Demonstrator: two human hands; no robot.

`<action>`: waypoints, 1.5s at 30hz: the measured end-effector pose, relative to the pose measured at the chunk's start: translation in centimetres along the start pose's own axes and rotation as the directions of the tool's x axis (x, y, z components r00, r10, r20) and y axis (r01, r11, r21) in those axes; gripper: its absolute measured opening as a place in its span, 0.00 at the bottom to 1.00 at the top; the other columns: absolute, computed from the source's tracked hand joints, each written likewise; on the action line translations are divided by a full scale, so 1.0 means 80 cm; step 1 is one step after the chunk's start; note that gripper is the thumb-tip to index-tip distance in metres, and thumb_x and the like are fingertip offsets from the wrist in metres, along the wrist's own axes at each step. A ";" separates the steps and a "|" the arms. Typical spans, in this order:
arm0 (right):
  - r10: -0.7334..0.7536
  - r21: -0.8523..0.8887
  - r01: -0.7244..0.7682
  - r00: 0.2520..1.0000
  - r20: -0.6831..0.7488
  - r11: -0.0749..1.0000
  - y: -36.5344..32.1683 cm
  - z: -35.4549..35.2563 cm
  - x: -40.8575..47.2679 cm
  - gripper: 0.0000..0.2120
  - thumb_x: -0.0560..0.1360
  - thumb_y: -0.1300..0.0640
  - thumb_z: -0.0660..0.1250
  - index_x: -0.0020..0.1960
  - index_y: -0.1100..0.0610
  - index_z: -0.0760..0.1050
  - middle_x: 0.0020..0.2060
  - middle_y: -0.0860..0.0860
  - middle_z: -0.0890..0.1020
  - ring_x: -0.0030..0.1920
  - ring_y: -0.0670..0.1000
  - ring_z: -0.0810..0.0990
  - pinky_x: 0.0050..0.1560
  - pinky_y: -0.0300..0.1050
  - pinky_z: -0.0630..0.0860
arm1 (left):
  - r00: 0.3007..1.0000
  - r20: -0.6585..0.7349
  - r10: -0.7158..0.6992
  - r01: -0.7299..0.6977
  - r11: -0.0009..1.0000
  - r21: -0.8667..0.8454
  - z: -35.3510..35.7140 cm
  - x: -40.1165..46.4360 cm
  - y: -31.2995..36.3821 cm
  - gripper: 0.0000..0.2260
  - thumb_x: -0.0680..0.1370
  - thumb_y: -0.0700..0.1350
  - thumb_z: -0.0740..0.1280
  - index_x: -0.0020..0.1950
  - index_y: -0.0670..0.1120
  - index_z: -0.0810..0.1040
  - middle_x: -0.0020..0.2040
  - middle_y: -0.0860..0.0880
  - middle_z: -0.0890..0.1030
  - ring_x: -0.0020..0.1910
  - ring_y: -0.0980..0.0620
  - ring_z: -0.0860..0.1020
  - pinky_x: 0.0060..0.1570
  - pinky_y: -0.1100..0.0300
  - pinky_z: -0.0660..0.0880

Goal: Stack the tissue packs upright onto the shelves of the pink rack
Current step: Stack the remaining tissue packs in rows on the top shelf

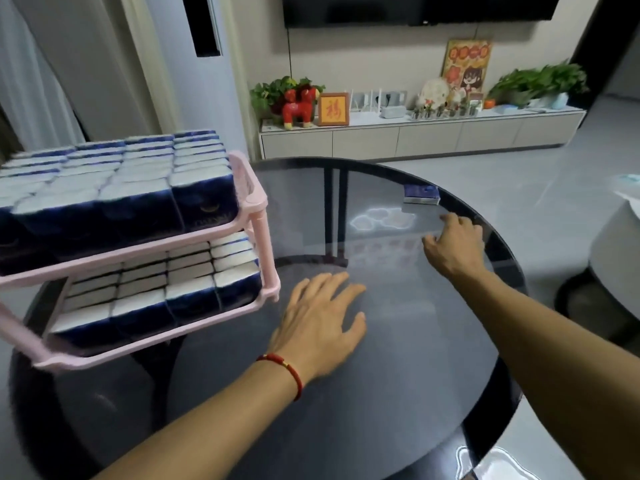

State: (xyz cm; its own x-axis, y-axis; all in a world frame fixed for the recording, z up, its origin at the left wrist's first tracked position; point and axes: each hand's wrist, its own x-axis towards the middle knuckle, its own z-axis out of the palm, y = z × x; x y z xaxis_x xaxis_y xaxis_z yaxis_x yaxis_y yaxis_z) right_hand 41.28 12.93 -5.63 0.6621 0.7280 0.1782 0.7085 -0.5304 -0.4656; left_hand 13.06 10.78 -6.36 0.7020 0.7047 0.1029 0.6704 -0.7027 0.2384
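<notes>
A pink two-shelf rack [258, 216] stands at the left of a round dark glass table [398, 358]. Both shelves hold several dark blue and white tissue packs [145, 195] standing upright in rows. One more blue tissue pack [420, 194] lies flat near the table's far right edge. My left hand [322, 323] rests flat on the glass just right of the rack's lower shelf, fingers spread, holding nothing. My right hand [455, 242] hovers over the table a short way in front of the lone pack, fingers loosely bent and empty.
Beyond the table a low white TV cabinet [415, 133] carries plants, a red toy horse and frames. A pale round seat [616, 244] stands at the right. A grey curtain hangs behind the rack.
</notes>
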 end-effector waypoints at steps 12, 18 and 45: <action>-0.007 -0.213 0.032 0.993 0.117 0.976 -0.037 0.038 0.111 0.27 0.79 0.34 0.58 0.73 0.47 0.63 0.73 0.61 0.65 0.72 0.67 0.61 0.70 0.66 0.60 | 1.000 0.000 -0.027 0.027 1.000 -0.015 -0.008 -0.003 0.006 0.33 0.74 0.63 0.40 0.78 0.60 0.62 0.81 0.57 0.58 0.80 0.55 0.51 0.80 0.53 0.46; -0.281 0.124 0.270 0.956 0.085 0.955 -0.011 0.002 0.009 0.16 0.80 0.45 0.67 0.63 0.54 0.75 0.64 0.58 0.76 0.57 0.56 0.75 0.55 0.47 0.71 | 0.999 -0.048 -0.008 0.004 0.996 -0.087 -0.001 -0.004 -0.001 0.30 0.76 0.62 0.48 0.75 0.56 0.70 0.79 0.53 0.65 0.79 0.52 0.59 0.79 0.53 0.50; -0.866 0.459 0.807 0.479 -0.142 0.371 -0.264 -0.087 -0.320 0.28 0.77 0.60 0.71 0.74 0.47 0.67 0.77 0.41 0.64 0.77 0.41 0.62 0.72 0.43 0.69 | 0.509 -0.701 -0.499 -0.066 0.789 -0.610 -0.213 -0.251 -0.097 0.19 0.80 0.33 0.67 0.64 0.54 0.75 0.63 0.52 0.81 0.58 0.55 0.82 0.58 0.56 0.81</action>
State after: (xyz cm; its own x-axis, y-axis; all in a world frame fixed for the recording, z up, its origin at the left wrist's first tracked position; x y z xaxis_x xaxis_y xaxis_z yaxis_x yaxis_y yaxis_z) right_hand 11.06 2.45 5.68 -0.2621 0.7466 0.6115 0.6853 0.5901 -0.4268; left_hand -10.30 3.77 6.17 -0.1454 0.7786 0.6104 0.3359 -0.5415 0.7707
